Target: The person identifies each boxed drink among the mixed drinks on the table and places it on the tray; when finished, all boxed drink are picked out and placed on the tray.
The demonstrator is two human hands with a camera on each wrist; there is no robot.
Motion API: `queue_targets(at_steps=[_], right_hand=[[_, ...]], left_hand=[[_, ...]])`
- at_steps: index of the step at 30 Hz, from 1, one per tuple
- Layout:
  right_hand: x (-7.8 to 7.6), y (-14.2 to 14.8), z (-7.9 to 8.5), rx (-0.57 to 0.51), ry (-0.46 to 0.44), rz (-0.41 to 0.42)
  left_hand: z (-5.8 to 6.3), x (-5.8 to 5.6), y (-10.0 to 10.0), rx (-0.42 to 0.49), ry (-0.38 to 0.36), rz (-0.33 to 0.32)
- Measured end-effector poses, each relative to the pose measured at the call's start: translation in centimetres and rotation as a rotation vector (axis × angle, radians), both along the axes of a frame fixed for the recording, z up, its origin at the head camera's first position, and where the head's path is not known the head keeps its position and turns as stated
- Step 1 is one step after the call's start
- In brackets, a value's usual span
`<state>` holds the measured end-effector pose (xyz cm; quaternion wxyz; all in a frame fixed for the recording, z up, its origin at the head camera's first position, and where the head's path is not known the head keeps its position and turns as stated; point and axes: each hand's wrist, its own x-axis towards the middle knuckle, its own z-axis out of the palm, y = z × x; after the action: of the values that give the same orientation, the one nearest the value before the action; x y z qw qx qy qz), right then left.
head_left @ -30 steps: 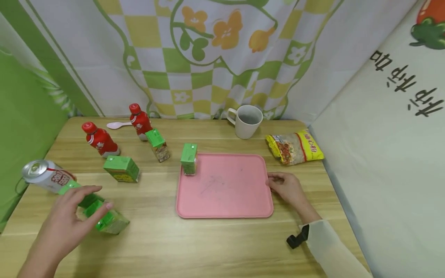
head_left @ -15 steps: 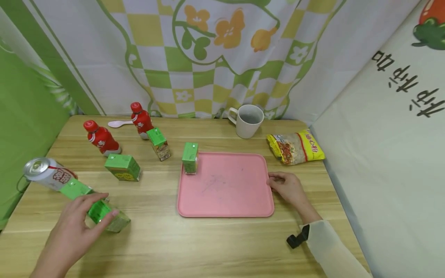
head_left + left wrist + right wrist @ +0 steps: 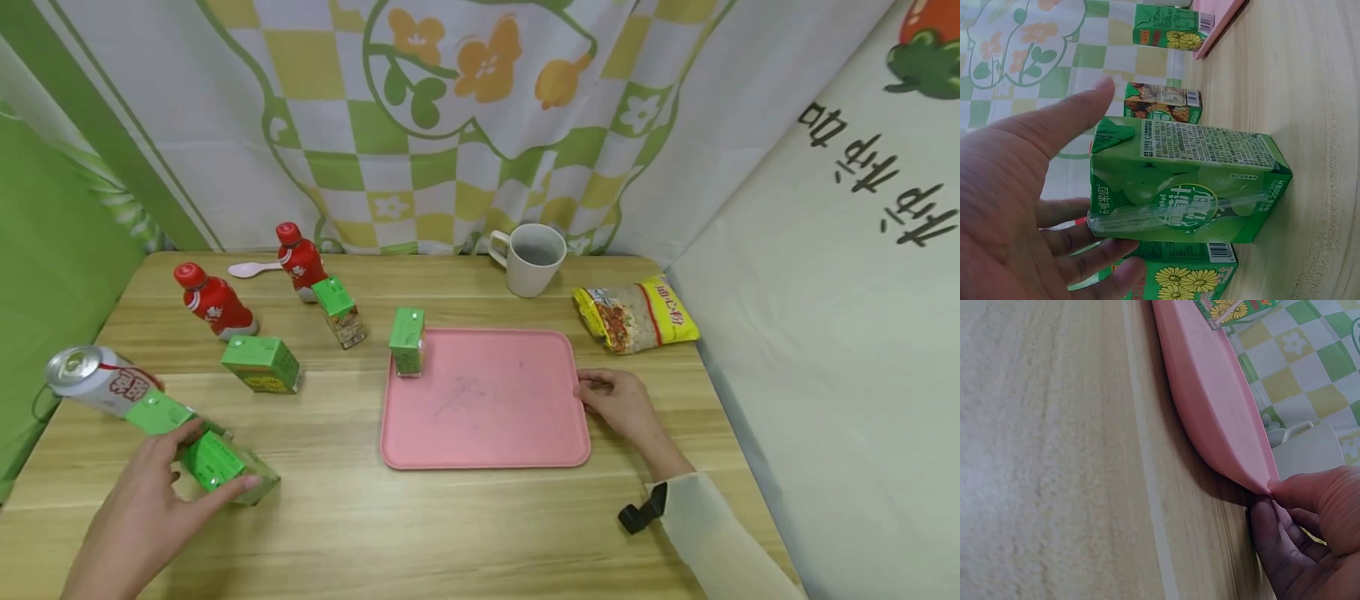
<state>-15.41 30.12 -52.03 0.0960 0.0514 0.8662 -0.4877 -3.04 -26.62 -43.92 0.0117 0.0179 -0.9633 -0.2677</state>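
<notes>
My left hand (image 3: pixel 146 500) is around the top of a standing green grape juice carton (image 3: pixel 217 462). In the left wrist view its thumb is apart from the carton (image 3: pixel 1191 187), while the fingers lie spread along the opposite side. Another green carton (image 3: pixel 157 412) stands just behind, partly covered by the hand. On the right, my right hand (image 3: pixel 618 404) pinches the right rim of a pink tray (image 3: pixel 487 454) between thumb and fingers, as the right wrist view shows at the tray's edge (image 3: pixel 1222 425). A green juice carton (image 3: pixel 407 342) stands on the tray's back left corner.
Two red bottles (image 3: pixel 217 304), a pink spoon (image 3: pixel 251 269) and a silver can (image 3: pixel 101 379) stand or lie at the left. Two more juice cartons (image 3: pixel 262 365) are between them and the tray. A white mug (image 3: pixel 532 267) and a yellow food packet (image 3: pixel 637 317) are at the back right.
My left hand has moved slightly right and down, its fingers coming around the grape juice carton. The right hand keeps its hold on the tray, which has not moved.
</notes>
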Motion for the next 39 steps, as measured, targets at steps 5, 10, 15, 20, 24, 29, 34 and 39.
queue_targets(at_steps=[5,10,15,20,24,29,34,39], right_hand=[[0.1,0.0,0.0,-0.011,0.002,0.004],[0.1,0.1,0.1,-0.034,-0.005,0.002],[0.1,0.2,0.0,-0.039,-0.007,-0.003],[0.1,0.1,0.0,-0.038,-0.004,-0.008],[0.2,0.1,-0.1,-0.034,-0.014,-0.007],[0.1,0.1,-0.1,-0.033,-0.02,-0.015],[0.0,0.1,-0.1,-0.035,-0.012,-0.01],[0.0,0.1,-0.2,-0.046,-0.008,-0.009]], left_hand=[[-0.1,0.2,0.1,0.021,0.023,0.013],[-0.1,0.4,0.1,0.006,0.023,0.019],[-0.3,0.3,0.0,0.017,0.05,0.002],[-0.3,0.2,-0.1,0.012,0.05,-0.009],[-0.3,0.2,-0.2,0.009,0.046,-0.025],[-0.1,0.0,-0.1,-0.008,0.048,-0.055],[0.7,-0.7,0.3,-0.023,0.076,-0.1],[2.3,-2.2,1.1,-0.049,0.144,-0.173]])
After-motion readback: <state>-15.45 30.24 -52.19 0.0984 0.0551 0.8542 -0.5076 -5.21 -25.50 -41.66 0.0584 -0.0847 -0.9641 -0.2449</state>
